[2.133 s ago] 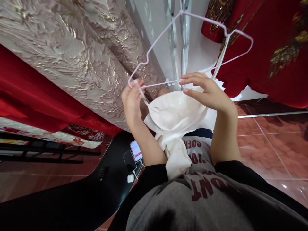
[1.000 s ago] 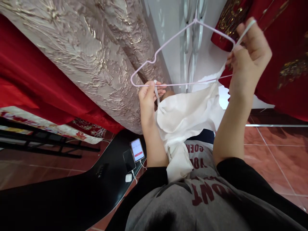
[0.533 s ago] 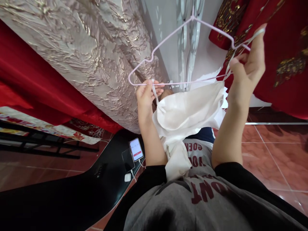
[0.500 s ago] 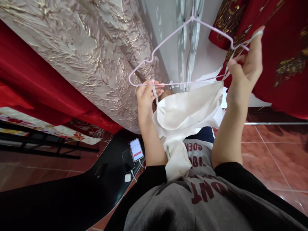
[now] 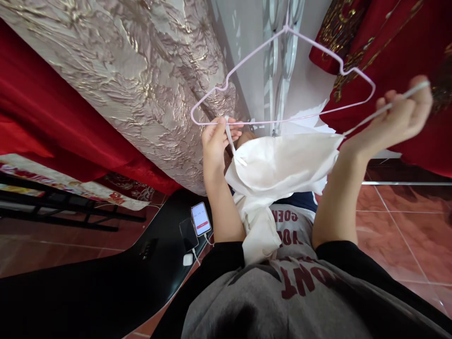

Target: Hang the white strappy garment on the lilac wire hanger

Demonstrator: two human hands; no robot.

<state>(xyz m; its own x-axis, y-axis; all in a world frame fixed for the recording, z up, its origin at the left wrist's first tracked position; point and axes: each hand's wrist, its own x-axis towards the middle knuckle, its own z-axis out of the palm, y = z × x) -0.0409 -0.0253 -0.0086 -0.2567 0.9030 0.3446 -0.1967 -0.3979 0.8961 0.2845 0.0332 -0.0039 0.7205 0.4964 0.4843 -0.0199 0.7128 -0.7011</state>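
A pale pink clothes hanger (image 5: 256, 51) hangs in front of me. My left hand (image 5: 216, 137) pinches the hanger's bottom bar near its left corner, together with a thin white strap of the garment. Below the bar droops the white garment (image 5: 286, 157), its lower part bunched against my shirt. Off to the right of the hanger, my right hand (image 5: 406, 110) has the garment's other strap (image 5: 367, 121) looped over its fingers and pulled taut. That strap is clear of the hanger's right end.
A shiny beige textured cloth (image 5: 155, 70) hangs at the left, and red cloth with gold decoration (image 5: 399, 56) at the right. A phone (image 5: 201, 219) with a lit screen, a dark phone (image 5: 188, 234) and a white charger (image 5: 188, 259) lie on a black surface (image 5: 106, 287).
My right hand has moved right and slightly down, drawing its strap off the hanger's right end. The garment's right side followed. My left hand has stayed nearly still.
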